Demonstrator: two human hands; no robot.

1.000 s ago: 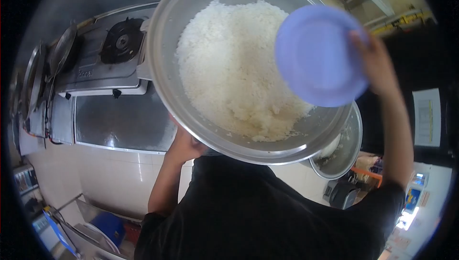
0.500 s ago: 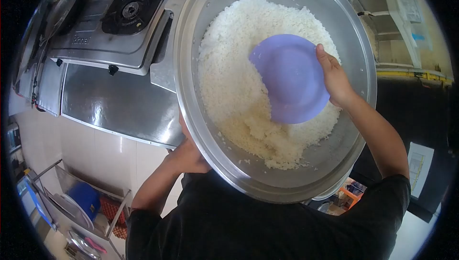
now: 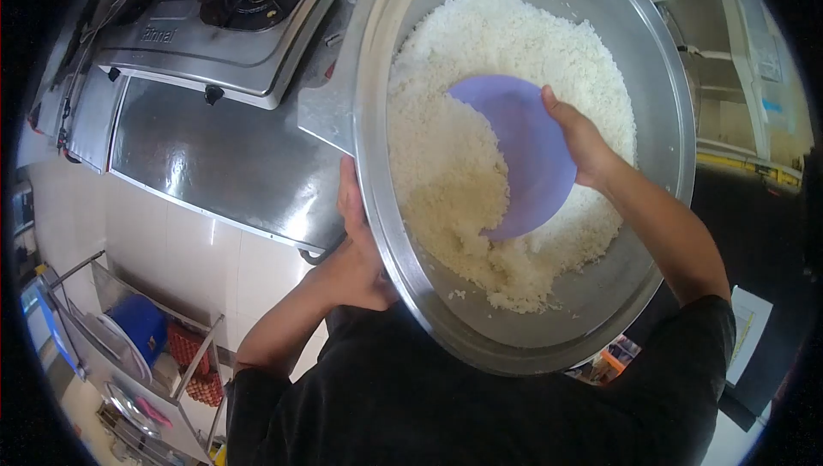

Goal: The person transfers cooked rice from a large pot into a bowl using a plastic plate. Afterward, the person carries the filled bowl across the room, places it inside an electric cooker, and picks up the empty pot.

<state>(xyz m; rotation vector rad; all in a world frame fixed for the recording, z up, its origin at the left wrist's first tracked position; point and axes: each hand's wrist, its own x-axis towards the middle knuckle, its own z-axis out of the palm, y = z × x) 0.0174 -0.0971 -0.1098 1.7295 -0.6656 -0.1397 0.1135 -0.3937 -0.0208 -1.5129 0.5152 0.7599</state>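
Observation:
A large metal pot point(image 3: 653, 162) tilts in front of me, holding a wide heap of white rice point(image 3: 446, 144). My right hand point(image 3: 583, 140) grips the right edge of a purple plate point(image 3: 540, 162), thumb on its upper face. The plate's left side is dug into the rice, and grains cover that edge. My left hand point(image 3: 369, 264) supports the pot from outside at its lower left, with some fingers hidden behind the wall.
A gas stove point(image 3: 206, 54) stands on a steel counter point(image 3: 214, 157) at the left, close to the pot's handle point(image 3: 330, 110). Below is a metal rack point(image 3: 199, 359) with a blue container point(image 3: 140, 326). A shelf point(image 3: 724, 97) stands at the right.
The plate has pushed leftward, deeper under the rice, and more grains lie over its left side. The pot appears slightly further right, and more of my left hand shows.

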